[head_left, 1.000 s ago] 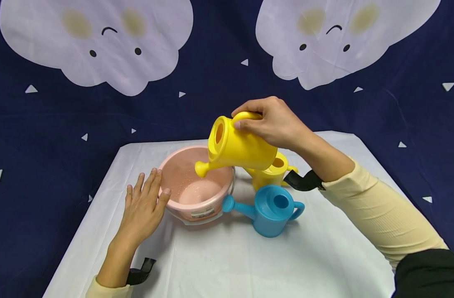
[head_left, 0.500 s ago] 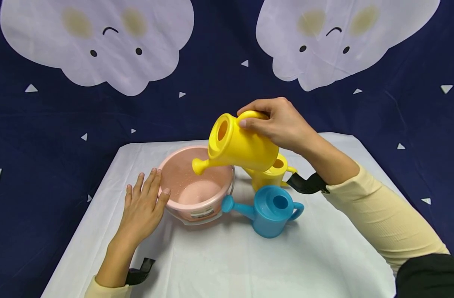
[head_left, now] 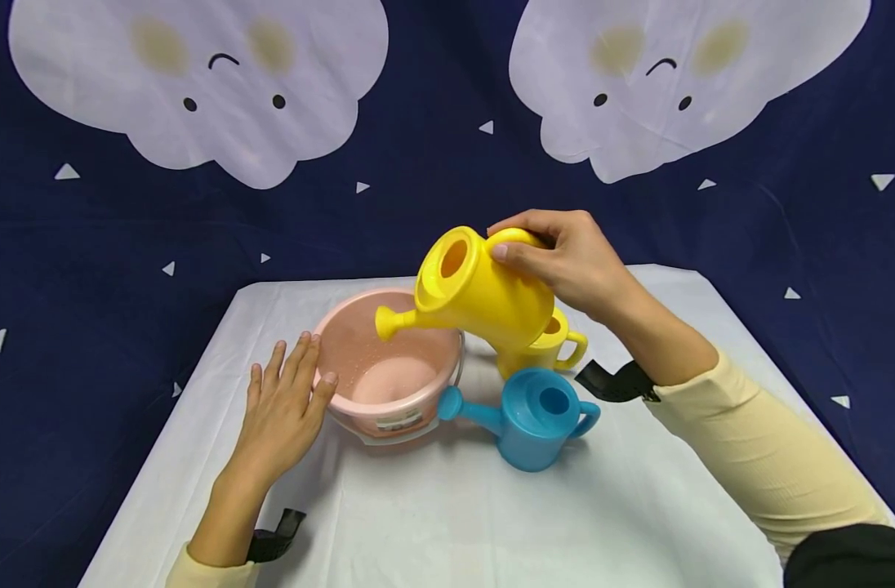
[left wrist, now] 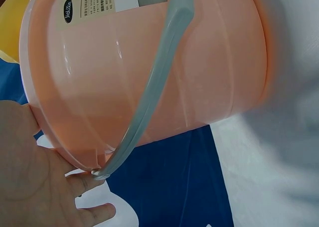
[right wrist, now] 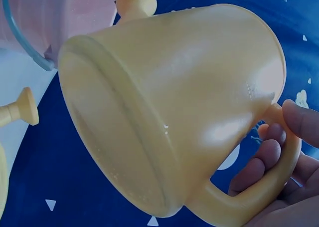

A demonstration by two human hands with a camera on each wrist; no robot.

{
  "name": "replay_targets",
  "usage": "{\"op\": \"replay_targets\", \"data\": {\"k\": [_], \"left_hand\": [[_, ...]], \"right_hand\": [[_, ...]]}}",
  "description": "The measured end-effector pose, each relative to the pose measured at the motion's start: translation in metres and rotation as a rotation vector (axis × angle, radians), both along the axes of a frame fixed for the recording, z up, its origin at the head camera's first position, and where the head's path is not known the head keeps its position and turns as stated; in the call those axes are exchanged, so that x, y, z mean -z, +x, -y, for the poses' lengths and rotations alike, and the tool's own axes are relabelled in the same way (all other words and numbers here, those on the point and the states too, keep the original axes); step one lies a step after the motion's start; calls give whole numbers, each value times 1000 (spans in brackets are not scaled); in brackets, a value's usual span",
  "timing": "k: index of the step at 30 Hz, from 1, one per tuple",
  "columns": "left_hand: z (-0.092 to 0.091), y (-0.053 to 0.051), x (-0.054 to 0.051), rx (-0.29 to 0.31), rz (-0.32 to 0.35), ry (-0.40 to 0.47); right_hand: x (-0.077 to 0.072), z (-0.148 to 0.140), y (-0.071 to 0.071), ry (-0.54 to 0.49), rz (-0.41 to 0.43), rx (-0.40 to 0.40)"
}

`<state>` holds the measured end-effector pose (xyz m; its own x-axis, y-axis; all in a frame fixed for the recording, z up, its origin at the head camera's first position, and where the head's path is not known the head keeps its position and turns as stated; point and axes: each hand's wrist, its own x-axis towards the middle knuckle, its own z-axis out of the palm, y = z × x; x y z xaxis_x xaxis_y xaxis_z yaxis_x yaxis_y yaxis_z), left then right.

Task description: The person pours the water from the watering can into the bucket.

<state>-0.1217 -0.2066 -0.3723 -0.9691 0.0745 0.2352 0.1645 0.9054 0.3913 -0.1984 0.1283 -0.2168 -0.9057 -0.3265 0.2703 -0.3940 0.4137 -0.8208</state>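
My right hand (head_left: 576,257) grips the handle of a yellow watering can (head_left: 484,294), fingers curled round it in the right wrist view. The can (right wrist: 179,97) is tilted in the air, its spout's round head over the pink bucket (head_left: 337,327). No stream of water shows at the spout. Straight, spread fingers of my left hand (head_left: 282,425) rest against the bucket's left rim; in the left wrist view the palm (left wrist: 30,177) faces the rim, beside the grey bucket handle (left wrist: 149,102).
A blue watering can (head_left: 532,420) stands right of the bucket, its spout towards the bucket. Behind it, partly hidden by the held can, stands a second yellow watering can (head_left: 539,355). A white cloth (head_left: 447,523) covers the table; a dark blue cloud-print backdrop (head_left: 433,82) hangs behind.
My right hand has moved a little right and down, and the yellow watering can has tipped back slightly, its spout end higher. My left hand, the bucket and the blue can stay put.
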Motion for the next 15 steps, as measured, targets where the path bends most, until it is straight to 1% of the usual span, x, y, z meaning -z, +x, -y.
{"op": "replay_targets", "data": {"k": [7, 15], "left_hand": [[-1, 0, 0, 2, 6, 0], [-2, 0, -1, -1, 8, 0]], "right_hand": [[10, -10, 4, -45, 16, 48], [22, -20, 11, -99, -1, 52]]}}
